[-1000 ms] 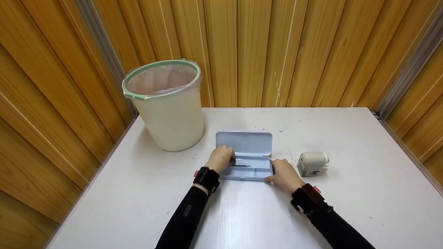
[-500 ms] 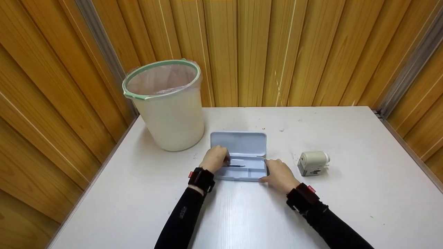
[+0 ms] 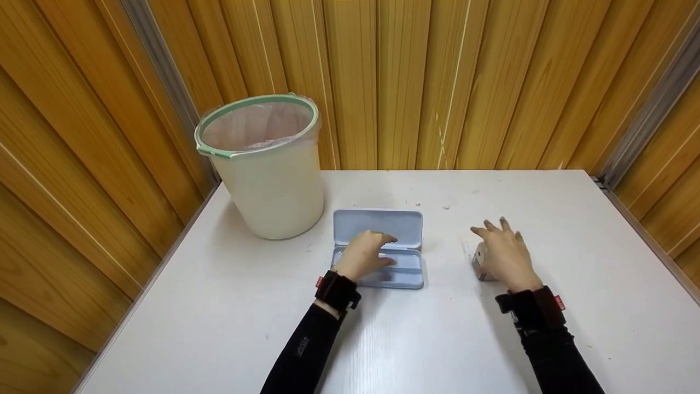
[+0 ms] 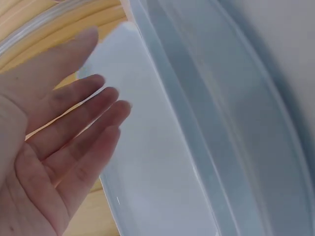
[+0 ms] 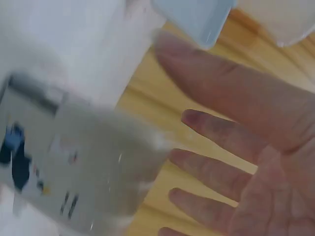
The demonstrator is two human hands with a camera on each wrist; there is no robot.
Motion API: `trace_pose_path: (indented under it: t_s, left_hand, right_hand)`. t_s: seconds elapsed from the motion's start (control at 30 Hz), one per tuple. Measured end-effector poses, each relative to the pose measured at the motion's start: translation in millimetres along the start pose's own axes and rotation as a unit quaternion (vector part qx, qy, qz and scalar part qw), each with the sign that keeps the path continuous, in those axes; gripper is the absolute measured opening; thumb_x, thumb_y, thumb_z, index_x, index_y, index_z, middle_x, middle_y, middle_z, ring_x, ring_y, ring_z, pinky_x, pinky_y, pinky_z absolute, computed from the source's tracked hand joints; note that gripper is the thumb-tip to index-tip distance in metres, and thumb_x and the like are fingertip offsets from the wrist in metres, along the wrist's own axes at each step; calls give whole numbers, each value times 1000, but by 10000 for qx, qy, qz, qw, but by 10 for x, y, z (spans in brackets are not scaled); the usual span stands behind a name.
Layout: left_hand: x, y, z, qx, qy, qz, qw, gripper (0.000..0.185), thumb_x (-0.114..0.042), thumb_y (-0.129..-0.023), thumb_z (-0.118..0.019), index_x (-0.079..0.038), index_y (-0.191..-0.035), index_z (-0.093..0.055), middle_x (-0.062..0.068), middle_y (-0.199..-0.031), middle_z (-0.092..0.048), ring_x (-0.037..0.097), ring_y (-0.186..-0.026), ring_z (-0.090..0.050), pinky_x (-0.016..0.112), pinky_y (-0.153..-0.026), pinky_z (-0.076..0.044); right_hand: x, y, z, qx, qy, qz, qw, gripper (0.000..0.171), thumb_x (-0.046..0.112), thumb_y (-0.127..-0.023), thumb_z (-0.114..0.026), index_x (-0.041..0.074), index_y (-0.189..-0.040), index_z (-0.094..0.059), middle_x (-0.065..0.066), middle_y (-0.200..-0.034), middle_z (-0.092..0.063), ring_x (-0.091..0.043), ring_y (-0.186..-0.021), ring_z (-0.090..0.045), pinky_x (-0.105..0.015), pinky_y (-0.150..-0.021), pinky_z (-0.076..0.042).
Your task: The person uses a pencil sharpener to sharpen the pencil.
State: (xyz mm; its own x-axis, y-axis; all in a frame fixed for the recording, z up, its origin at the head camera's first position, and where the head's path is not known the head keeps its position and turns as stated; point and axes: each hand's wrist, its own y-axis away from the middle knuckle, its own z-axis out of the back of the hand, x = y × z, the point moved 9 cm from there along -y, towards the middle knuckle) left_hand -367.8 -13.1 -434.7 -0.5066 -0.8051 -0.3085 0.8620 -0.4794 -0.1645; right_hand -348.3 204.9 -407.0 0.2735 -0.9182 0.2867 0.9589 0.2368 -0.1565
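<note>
The right hand (image 3: 506, 251) has left the open case (image 3: 377, 254) and moved out to the right, where it now hovers over the sharpener (image 3: 480, 261). Half a second ago it sat against the case's right end; now its fingers are spread and fairly straight above the small grey body, and the right wrist view shows the sharpener (image 5: 74, 162) just beside the open palm (image 5: 256, 162), with no finger yet curled round it. Whether any fingertip touches the top cannot be told, as that view is blurred.

The left hand (image 3: 365, 253) has also shifted. Earlier it was curled at the left end of the case, over the dark pencil lying in the tray; now it reaches further across the middle of the tray, fingers loosely extended. The left wrist view shows its fingers (image 4: 74, 132) straight and relaxed beside the pale blue case wall (image 4: 231, 123), holding nothing. The pencil is hidden under this hand in the head view and does not show at the wrist, so where it lies now cannot be told.

The case stays on the table (image 3: 383, 339) under the left hand, lid laid back toward the bin (image 3: 262, 169), which stands well beyond and left of that hand.

The work seems to be turning from case to sharpener.
</note>
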Motion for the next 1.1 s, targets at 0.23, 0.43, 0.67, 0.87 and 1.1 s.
trace_pose_path:
  t_s: [0.23,0.43,0.67,0.87,1.1]
  left_hand:
    - [-291,-99,-100,-84,133,-163,9997,55,-23,-84,-77,-12,-135,-60,5,-134,-64,19,-124,-61,28,-105,-47]
    - [-505,-172,-165,-206,216,-450,9985,56,-24,-86,-75,-9,-137,-57,5,-134,-64,18,-124,-61,25,-105,-46]
    - [-669,-221,-243,-205,248,-558,9979,52,-25,-88,-74,-9,-135,-59,4,-131,-66,15,-122,-62,22,-103,-47]
    - [-818,-260,-274,-276,121,-723,9969,51,-28,-89,-73,-9,-134,-60,4,-130,-67,15,-120,-63,21,-103,-47]
    - [-992,-285,-285,-668,177,-729,9949,72,-39,-84,-77,-7,-142,-51,7,-136,-63,17,-123,-61,23,-103,-47]
  right_hand:
    - [-290,52,-28,486,-375,-308,9976,61,-7,-66,-81,-9,-123,-59,-36,-122,-60,-59,-115,-53,-72,-91,-42]
    - [-332,11,-40,275,-411,-398,9980,32,-2,-76,-70,-8,-108,-66,-31,-108,-66,-47,-96,-63,-56,-71,-54]
    - [-401,-17,-60,260,-355,-615,9971,40,10,-77,-77,-10,-109,-63,-33,-107,-65,-48,-93,-63,-56,-68,-54]
    - [-441,3,-41,267,-358,-925,9947,43,20,-80,-76,-10,-107,-61,-30,-98,-66,-42,-85,-65,-50,-64,-53]
    - [-398,15,82,-35,-520,-1180,9916,51,34,-85,-70,-13,-102,-59,-28,-87,-65,-32,-70,-62,-39,-53,-48]
